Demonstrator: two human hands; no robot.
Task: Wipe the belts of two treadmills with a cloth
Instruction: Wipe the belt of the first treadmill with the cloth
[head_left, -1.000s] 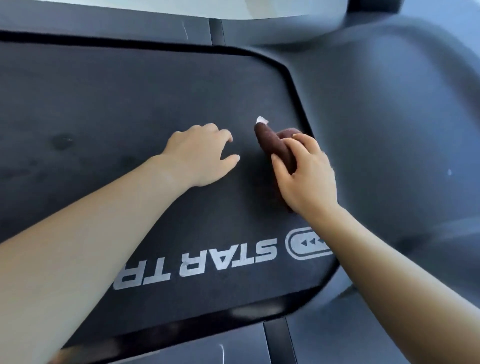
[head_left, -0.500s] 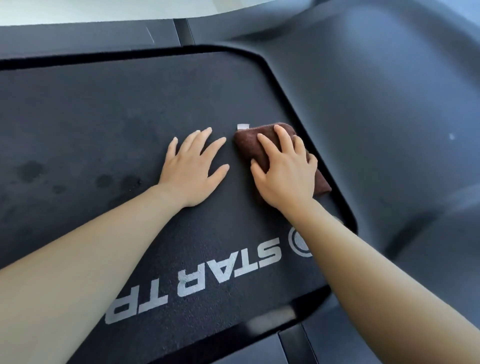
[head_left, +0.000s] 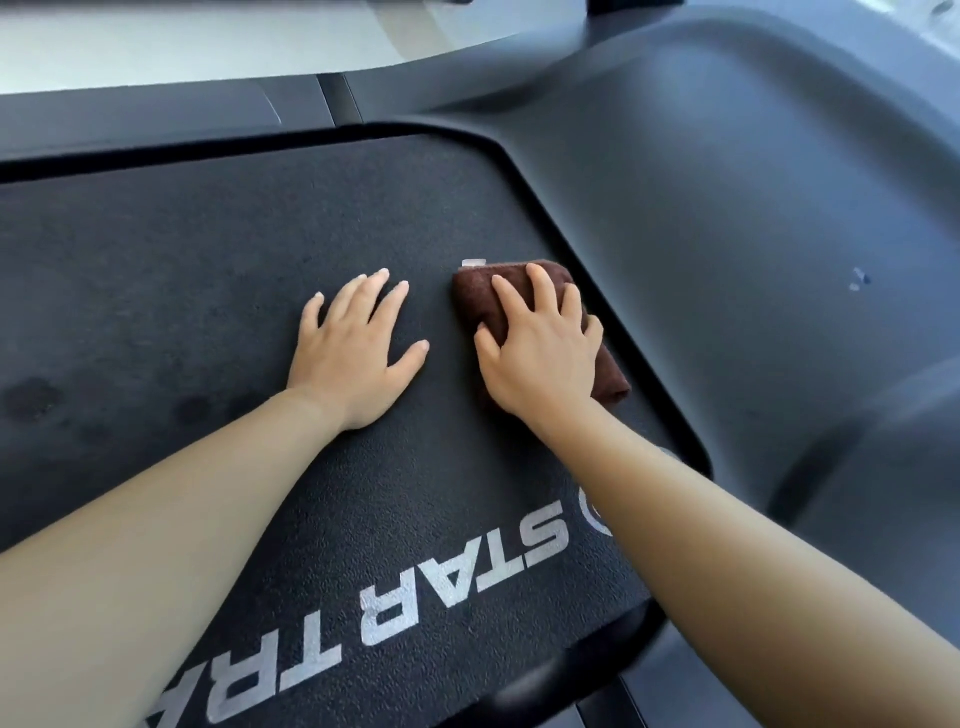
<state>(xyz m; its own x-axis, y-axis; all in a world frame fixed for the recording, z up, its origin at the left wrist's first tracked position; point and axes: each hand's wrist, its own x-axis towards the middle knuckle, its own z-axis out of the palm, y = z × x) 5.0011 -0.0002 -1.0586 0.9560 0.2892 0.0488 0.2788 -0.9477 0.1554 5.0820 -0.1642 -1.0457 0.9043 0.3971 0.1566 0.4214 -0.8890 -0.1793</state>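
A folded brown cloth with a small white tag lies flat on the black textured treadmill belt, close to the belt's right end. My right hand presses on the cloth from above, palm down, fingers spread across it. My left hand rests flat on the bare belt just left of the cloth, fingers apart, holding nothing. White "STAR TR" lettering runs across the belt near me, partly covered by my forearms.
The grey plastic motor cover rises to the right of the belt. A dark side rail runs along the belt's far edge, with pale floor beyond. Several dark damp spots mark the belt at the left.
A second ago my right hand pinched the bunched cloth upright; it is now laid flat under my palm. My left hand went from curled to flat on the belt. Little has moved in the last half second.
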